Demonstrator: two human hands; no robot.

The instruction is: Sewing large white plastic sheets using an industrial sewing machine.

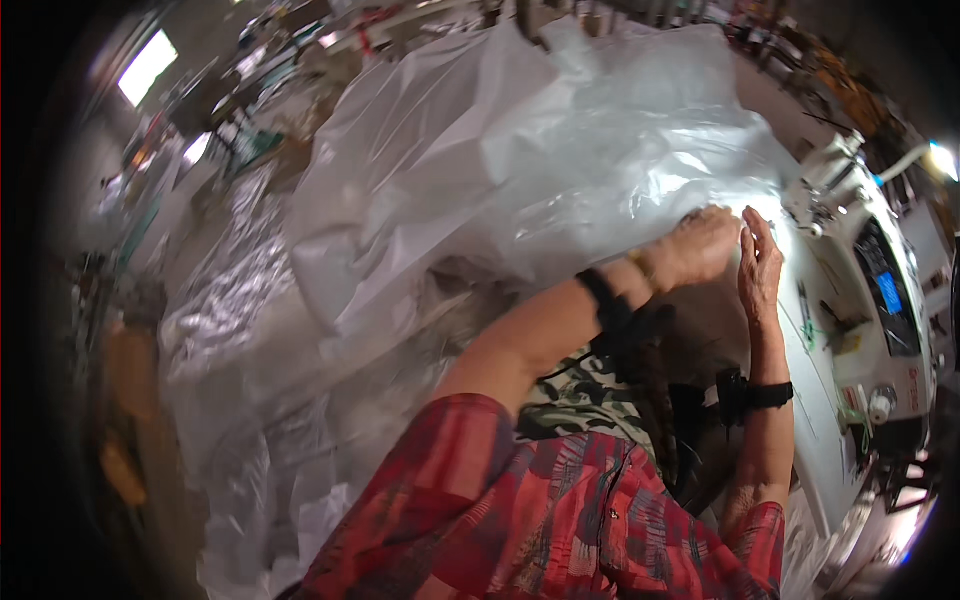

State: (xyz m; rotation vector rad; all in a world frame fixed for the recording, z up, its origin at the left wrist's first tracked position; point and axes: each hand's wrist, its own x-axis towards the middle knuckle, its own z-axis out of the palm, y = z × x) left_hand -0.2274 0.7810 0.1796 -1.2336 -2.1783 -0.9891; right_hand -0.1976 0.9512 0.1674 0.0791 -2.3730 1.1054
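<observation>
A large sheet of translucent white plastic point(590, 140) lies in loose folds across the table in front of me and spills over to the left. My left hand point(705, 245), slightly blurred, is at the sheet's near right edge with its fingers curled in on the plastic; the fingertips are partly hidden. Just to its right, my right hand point(762, 262) is held upright with fingers stretched out, close to the sheet's edge and holding nothing I can see. Beyond both hands stands a white sewing machine point(830, 185), its lit needle area close to my fingers.
A control panel with a blue screen point(888, 293) is on the machine's body at right. Small tools point(806, 315) lie on the white tabletop point(815, 400) beside my right forearm. More crumpled clear plastic point(240, 280) hangs at left. Cluttered shelves and goods fill the background.
</observation>
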